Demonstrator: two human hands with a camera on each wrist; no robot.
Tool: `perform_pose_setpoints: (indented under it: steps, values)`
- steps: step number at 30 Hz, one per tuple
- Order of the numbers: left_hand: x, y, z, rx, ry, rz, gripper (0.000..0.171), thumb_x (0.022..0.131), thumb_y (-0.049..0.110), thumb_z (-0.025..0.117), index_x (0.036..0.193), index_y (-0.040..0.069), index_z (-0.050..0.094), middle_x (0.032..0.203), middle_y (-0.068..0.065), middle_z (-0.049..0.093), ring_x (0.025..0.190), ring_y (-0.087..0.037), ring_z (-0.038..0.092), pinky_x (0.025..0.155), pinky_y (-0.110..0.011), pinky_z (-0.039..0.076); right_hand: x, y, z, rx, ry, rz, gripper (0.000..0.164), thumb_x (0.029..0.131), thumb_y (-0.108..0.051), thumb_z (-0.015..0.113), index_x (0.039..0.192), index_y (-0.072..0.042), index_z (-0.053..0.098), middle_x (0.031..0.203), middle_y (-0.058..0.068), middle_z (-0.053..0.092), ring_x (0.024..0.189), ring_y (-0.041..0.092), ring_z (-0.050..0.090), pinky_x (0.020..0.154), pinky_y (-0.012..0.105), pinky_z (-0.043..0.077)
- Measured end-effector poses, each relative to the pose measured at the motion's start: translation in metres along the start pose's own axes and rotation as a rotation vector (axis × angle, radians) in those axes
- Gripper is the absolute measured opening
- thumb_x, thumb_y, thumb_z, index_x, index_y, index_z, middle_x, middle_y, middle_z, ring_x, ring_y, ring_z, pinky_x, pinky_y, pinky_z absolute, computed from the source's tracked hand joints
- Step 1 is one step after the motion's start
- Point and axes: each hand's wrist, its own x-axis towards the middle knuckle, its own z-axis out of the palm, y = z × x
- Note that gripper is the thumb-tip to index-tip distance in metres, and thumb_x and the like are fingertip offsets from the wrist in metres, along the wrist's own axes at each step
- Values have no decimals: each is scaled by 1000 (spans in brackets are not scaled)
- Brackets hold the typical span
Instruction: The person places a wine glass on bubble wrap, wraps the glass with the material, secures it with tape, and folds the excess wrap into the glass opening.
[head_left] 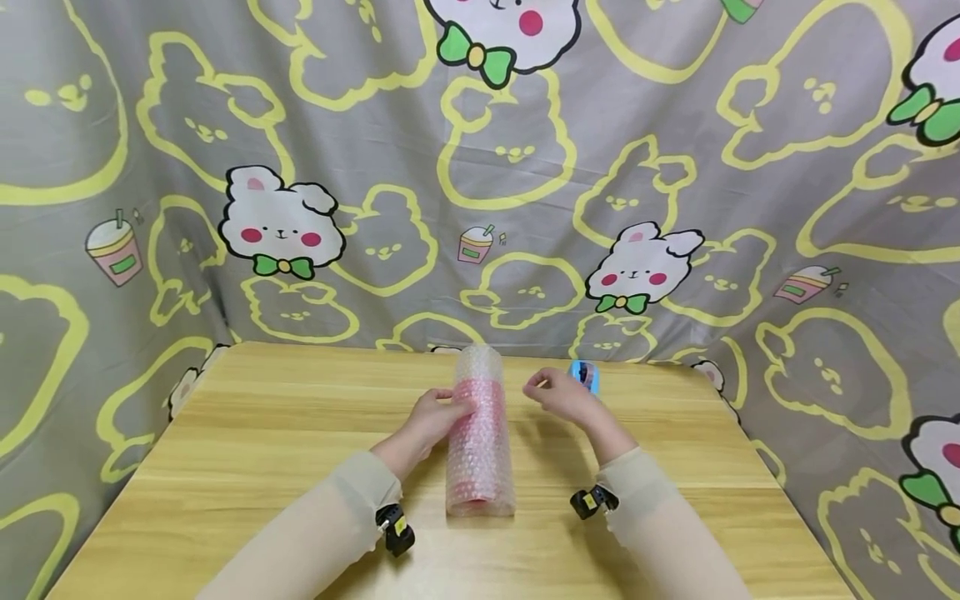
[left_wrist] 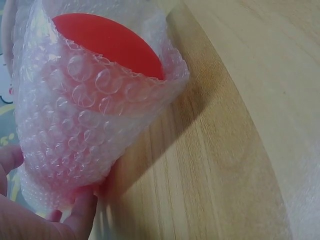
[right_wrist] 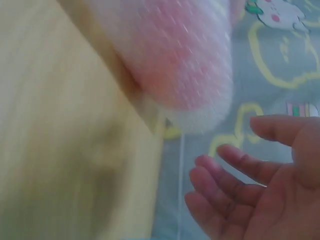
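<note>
A long roll of bubble wrap (head_left: 480, 450) lies on the table, wrapped around a red object. In the left wrist view, the red round end (left_wrist: 112, 45) shows inside the wrap's open end; the rest is seen only through the bubbles. My left hand (head_left: 429, 423) holds the roll from its left side, thumb on top and fingers low against the side. To the right of the roll, my right hand (head_left: 568, 398) hovers apart from it with loosely bent fingers and nothing in them. The right wrist view shows the roll's far end beyond those fingers.
Just behind the right hand sits a blue object (head_left: 585, 375), possibly a tape dispenser, partly hidden. The wooden table (head_left: 300, 392) ends at a patterned grey curtain (head_left: 405, 150) at the back and sides. Each wrist carries a small black camera (head_left: 396, 530).
</note>
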Motion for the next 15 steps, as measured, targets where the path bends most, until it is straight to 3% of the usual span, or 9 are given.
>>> perform_pose_setpoints:
  steps: [7, 10, 15]
  values:
    - [1, 0, 3, 13, 0, -22, 65, 90, 30, 74, 137, -7, 46, 129, -22, 54, 115, -34, 57, 97, -45, 50, 0, 15, -35, -208, 131, 17, 34, 102, -31, 54, 115, -1, 66, 112, 17, 67, 98, 31, 63, 82, 48, 52]
    - [1, 1, 4, 18, 6, -24, 65, 90, 30, 74, 137, -7, 46, 129, -22, 54, 115, -33, 57, 97, -45, 50, 3, 23, -45, -259, 174, 57, 33, 102, -30, 52, 103, 0, 64, 94, 14, 65, 84, 28, 60, 75, 43, 49]
    - [0, 2, 5, 26, 15, -21, 62, 91, 28, 73, 135, -7, 48, 127, -21, 56, 113, -33, 58, 96, -45, 50, 8, 36, -53, -255, 213, 130, 29, 102, -27, 50, 81, -6, 52, 68, 4, 49, 64, 21, 47, 61, 35, 38]
